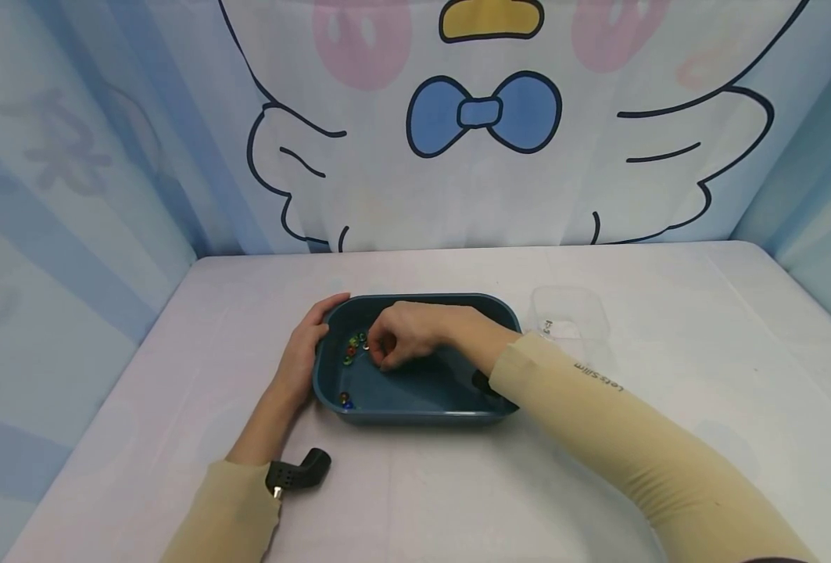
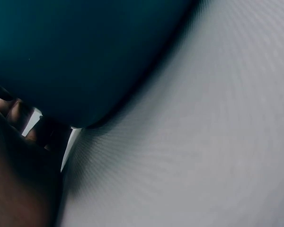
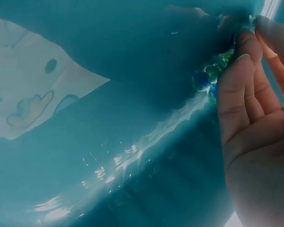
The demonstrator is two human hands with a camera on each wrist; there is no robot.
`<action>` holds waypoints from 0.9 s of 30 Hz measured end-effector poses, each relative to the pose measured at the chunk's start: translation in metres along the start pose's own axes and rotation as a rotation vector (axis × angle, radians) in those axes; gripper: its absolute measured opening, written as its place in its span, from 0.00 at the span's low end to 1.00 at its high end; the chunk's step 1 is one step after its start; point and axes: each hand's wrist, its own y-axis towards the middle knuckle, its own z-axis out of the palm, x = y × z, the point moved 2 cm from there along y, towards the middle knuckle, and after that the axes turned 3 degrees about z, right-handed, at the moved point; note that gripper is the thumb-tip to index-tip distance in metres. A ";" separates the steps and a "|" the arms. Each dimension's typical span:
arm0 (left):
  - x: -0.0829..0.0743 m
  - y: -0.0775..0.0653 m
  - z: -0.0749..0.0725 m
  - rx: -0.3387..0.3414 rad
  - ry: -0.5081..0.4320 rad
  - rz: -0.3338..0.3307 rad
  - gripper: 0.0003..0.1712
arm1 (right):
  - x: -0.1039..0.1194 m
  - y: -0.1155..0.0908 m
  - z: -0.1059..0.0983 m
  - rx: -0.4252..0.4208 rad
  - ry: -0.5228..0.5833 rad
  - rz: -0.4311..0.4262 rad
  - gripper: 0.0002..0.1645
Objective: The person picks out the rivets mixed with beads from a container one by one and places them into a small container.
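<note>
A dark teal tray [image 1: 415,417] sits on the table, holding several glass marbles [image 1: 351,352] in green, red and yellow near its left end. A brown and a blue marble [image 1: 347,403] lie by the near left corner. My left hand [image 1: 294,366] rests along the tray's left side, touching the rim; the left wrist view shows it against the tray's outer wall. Inside the tray, my right hand [image 1: 410,336] is beside the marbles with fingers curled and thumb near the fingertips. In the right wrist view green and blue marbles [image 3: 209,79] touch or border its fingers; whether one is pinched is unclear.
A clear plastic box [image 1: 570,305] stands behind the right forearm, to the right of the tray. The white tablecloth [image 1: 415,500] reaches a printed curtain [image 1: 481,188] at the back. A black wrist camera [image 1: 302,471] sits on the left wrist.
</note>
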 end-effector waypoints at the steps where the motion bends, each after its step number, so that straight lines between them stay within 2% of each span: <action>1: 0.000 0.000 0.000 0.000 0.002 0.005 0.32 | 0.000 0.000 0.000 -0.005 0.008 -0.004 0.02; 7: 0.000 -0.001 -0.002 0.006 0.015 0.038 0.32 | 0.000 -0.003 -0.003 -0.035 0.037 -0.012 0.05; 18: 0.001 0.000 -0.002 0.006 0.022 0.048 0.32 | -0.001 -0.005 -0.007 -0.054 0.108 0.005 0.03; 27: 0.001 0.000 -0.002 0.008 0.007 0.048 0.33 | -0.001 -0.009 -0.012 -0.117 0.100 -0.018 0.03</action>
